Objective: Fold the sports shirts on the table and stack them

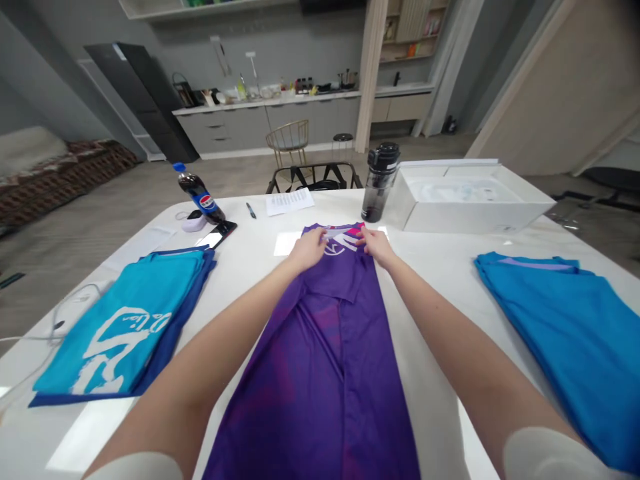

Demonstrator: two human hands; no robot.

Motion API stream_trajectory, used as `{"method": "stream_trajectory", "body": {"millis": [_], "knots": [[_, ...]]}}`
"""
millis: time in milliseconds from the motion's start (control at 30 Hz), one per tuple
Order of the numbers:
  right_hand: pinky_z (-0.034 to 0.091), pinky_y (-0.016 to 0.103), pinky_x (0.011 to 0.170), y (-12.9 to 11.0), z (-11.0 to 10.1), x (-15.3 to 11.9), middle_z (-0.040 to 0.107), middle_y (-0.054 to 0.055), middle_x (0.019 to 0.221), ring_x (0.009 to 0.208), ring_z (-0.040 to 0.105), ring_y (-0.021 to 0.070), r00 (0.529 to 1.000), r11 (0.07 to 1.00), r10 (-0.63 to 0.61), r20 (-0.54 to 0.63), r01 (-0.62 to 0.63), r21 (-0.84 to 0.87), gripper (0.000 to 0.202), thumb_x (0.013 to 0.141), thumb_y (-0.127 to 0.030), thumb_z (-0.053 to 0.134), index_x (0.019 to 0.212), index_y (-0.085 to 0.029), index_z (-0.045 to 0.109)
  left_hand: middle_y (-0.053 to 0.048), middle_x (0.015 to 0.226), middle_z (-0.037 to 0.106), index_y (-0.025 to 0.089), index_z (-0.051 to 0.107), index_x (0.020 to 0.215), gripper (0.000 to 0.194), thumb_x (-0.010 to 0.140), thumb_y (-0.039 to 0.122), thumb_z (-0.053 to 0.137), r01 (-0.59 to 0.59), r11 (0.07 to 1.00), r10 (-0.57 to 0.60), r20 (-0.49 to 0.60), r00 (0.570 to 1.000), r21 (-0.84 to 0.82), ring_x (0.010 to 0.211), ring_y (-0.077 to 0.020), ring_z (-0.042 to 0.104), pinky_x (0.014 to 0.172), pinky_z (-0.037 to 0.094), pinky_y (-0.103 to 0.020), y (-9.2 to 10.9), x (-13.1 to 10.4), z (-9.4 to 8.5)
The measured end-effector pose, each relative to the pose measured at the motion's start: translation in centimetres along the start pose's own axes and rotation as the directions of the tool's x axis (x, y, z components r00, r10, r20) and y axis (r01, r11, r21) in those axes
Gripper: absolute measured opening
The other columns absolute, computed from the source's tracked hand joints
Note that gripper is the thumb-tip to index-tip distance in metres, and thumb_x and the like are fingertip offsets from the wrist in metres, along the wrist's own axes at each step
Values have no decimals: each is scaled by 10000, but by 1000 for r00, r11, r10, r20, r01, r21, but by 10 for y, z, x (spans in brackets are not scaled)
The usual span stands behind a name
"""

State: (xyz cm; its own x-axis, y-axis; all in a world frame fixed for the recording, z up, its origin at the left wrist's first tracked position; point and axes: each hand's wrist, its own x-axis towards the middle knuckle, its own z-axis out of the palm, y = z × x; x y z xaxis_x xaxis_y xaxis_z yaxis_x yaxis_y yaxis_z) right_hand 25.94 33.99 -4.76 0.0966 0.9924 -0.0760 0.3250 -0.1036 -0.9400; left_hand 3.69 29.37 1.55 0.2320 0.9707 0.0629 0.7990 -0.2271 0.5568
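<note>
pinching the purple shirt (320, 373) at its collar end, had left hand (309, 250) and right hand (379, 247) at opposite sides, fingers (368, 237) drawn nearly together on it. had it lengthwise on the bench (440, 260), between a teal shirt (135, 300) on the left and a blue shirt (560, 320) on the right.

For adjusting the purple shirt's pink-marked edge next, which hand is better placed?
Probably the right hand: it's at the pink-marked edge of the purple shirt, whereas the left hand is at the opposite side.
</note>
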Motion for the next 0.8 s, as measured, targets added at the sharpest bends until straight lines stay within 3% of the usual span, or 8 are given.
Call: {"method": "stream_trajectory", "body": {"millis": [100,200,300,400,467,633,800], "knots": [[493,297,722,12,-18,-26,758,109,815,760,684,212,999,959,-35,29,42,-280,586,975,-658,440,851,-171,741,-130,1486,553,248,520,1437,465,988,213,407,-101,919,89,48,995,380,1352,-335,474,1097,347,-589,-35,13,11],[491,305,774,12,-21,-49,750,120,1024,945,693,257,993,811,-109,51,118,-573,487,875,-662,633,951,-195,747,-140,1479,548,260,473,1489,498,1010,237,340,-123,853,72,118,990,508,1333,-354,468,1074,331,-613,-55,28,14],[500,316,770,10,-18,-63,706,131,1131,981,682,263,993,715,-116,15,94,-693,391,856,-531,718,1064,-201,718,-166,1423,558,265,467,1494,489,1019,295,352,-63,831,26,75,997,553,1292,-360,485,1040,358,-574,-64,41,17],[502,323,751,12,-14,-66,714,123,1034,941,684,256,990,696,-141,13,108,-710,203,899,-402,680,898,-204,727,-168,1356,572,257,570,1378,412,1008,355,420,-8,832,-4,21,1000,554,1253,-357,500,1024,370,-536,-69,49,20],[499,316,734,13,-13,-66,731,90,926,880,688,238,987,735,-163,10,129,-665,157,894,-356,680,829,-219,718,-157,1300,594,248,636,1252,334,1000,360,448,26,845,-30,-1,1000,533,1232,-347,510,1021,370,-520,-73,50,21],[496,303,711,2,-16,-59,728,19,756,756,685,207,990,873,-120,-74,69,-483,98,842,-331,717,847,-233,727,-124,1205,621,248,658,1097,260,1008,363,442,97,926,-49,-140,989,365,1191,-307,535,994,390,-481,-81,49,15],[499,323,751,-10,-26,-32,731,42,780,791,684,229,977,886,-127,-172,34,-463,172,839,-363,715,904,-209,757,-120,1217,617,247,620,1138,299,1037,382,374,236,953,-172,-303,938,191,1173,-281,552,970,410,-448,-77,53,10]]}}
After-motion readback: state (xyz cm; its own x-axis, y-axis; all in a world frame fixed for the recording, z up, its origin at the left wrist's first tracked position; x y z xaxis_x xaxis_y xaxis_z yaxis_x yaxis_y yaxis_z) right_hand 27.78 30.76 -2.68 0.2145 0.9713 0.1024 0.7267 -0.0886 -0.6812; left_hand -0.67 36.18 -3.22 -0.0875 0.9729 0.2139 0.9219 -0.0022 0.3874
